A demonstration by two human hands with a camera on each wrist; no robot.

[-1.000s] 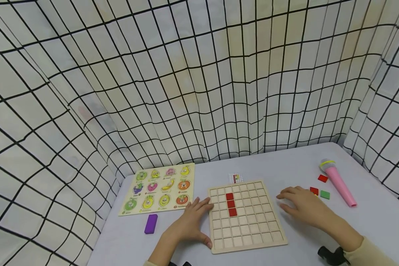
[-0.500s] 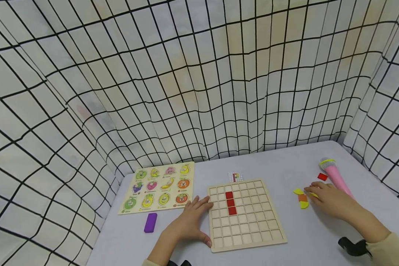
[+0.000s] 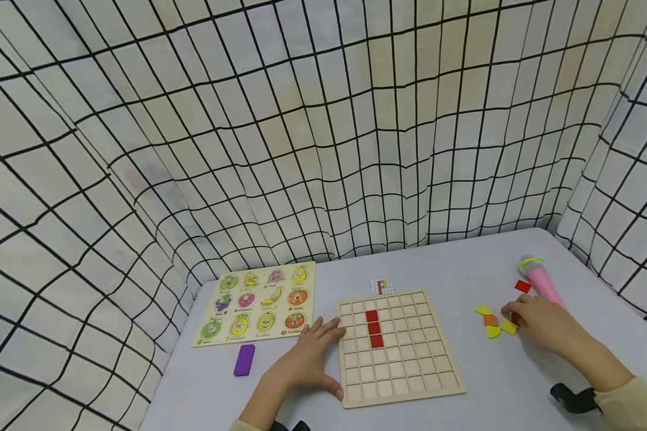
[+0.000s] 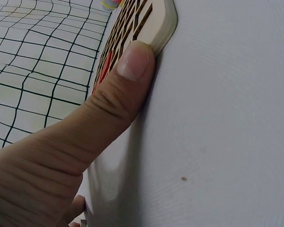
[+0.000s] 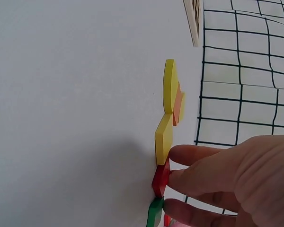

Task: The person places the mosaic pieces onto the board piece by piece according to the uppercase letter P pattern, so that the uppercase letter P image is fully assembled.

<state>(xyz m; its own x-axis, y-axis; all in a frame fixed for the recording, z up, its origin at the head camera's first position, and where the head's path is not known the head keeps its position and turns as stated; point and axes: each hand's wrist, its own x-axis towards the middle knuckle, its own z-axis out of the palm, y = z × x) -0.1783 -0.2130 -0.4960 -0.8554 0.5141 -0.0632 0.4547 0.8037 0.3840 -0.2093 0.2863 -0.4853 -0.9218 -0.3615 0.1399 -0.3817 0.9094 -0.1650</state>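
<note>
A wooden grid board point(image 3: 404, 372) lies on the table, with three red square tiles point(image 3: 374, 328) in a column of its cells. My left hand point(image 3: 307, 359) is spread along the board's left edge, fingers fairly straight; its thumb point(image 4: 125, 78) presses the corner in the left wrist view. My right hand point(image 3: 544, 326) is among loose tiles at the right, thumb and fingertips bent onto a red square tile point(image 5: 161, 178). Right beside that tile are a yellow square tile point(image 5: 164, 139) and a green tile point(image 5: 155, 213). The hand partly hides them in the head view.
Yellow rounded tiles point(image 3: 493, 331) and an orange tile point(image 3: 490, 321) lie left of the right hand. Another red tile point(image 3: 523, 286) sits by a pink toy microphone point(image 3: 547, 290). A pattern card point(image 3: 382, 287), fruit board point(image 3: 257, 299) and purple block point(image 3: 244, 360) also lie here.
My right hand has moved right, away from the board to the loose tiles, then shifted slightly so the yellow square tile shows. The left hand stays on the board's edge.
</note>
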